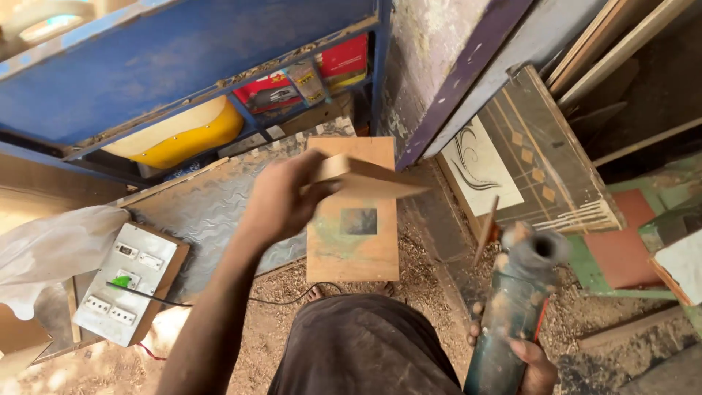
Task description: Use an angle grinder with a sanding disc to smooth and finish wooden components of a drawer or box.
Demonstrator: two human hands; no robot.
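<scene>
Closest to me, my right hand (530,362) is wrapped shut around the body of an angle grinder (515,303), nose pointing up, dusty all over. I can't tell if it's spinning, and that's my main worry: it sits low beside my leg, so a slip of that one-handed grip could swing it into my knee or into the black power cord (292,298) running across the sawdust-covered floor (428,278).

A bit further out, my left hand (281,201) is closed on the edge of a small plywood piece (365,181), held in the air and blurred. It's pinched by one side only, so it could twist loose and drop onto the square wooden board (353,252) lying below it.

Off to the left the white switchboard (124,292) sits on the floor with loose sawdust right around it. Not great near anything that can throw sparks.
</scene>
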